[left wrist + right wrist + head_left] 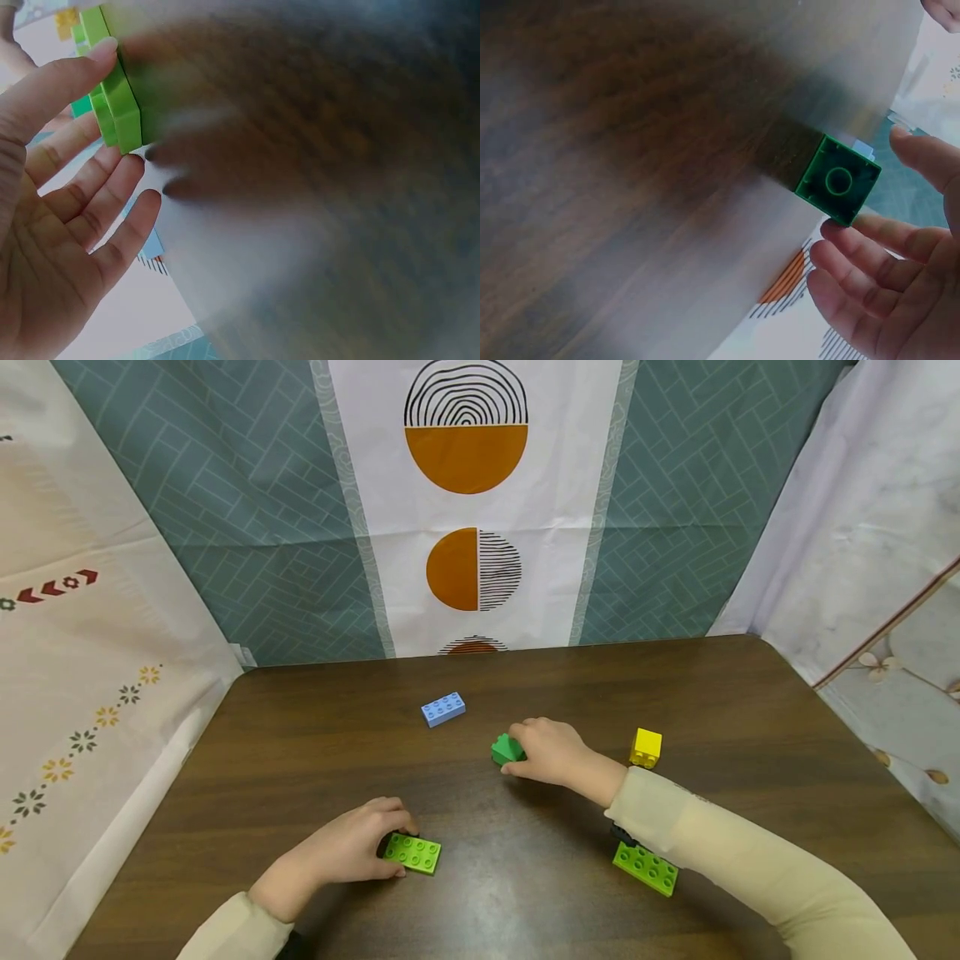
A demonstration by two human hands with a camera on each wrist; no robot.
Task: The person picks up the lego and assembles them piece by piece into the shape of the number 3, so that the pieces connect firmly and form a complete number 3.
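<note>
My left hand point(356, 845) holds the left end of a flat lime green toy brick point(415, 853), its thumb along the near edge and fingers at the far edge. In the left wrist view, the thumb overlaps the lime brick point(112, 90) and the other fingers are loosely bent. Farther off, my right hand point(551, 750) reaches round a small dark green brick point(507, 749) lying on its side. The right wrist view shows the green brick's hollow underside point(838, 180), with a fingertip at its lower corner and the thumb apart from it.
A blue brick point(443, 709) lies farther back on the brown table point(322, 727). To the right stands a yellow brick point(646, 748) beyond the right sleeve point(750, 852). Another lime brick point(647, 868) lies partly beneath that sleeve. Patterned cloths point(285, 543) hang around the table.
</note>
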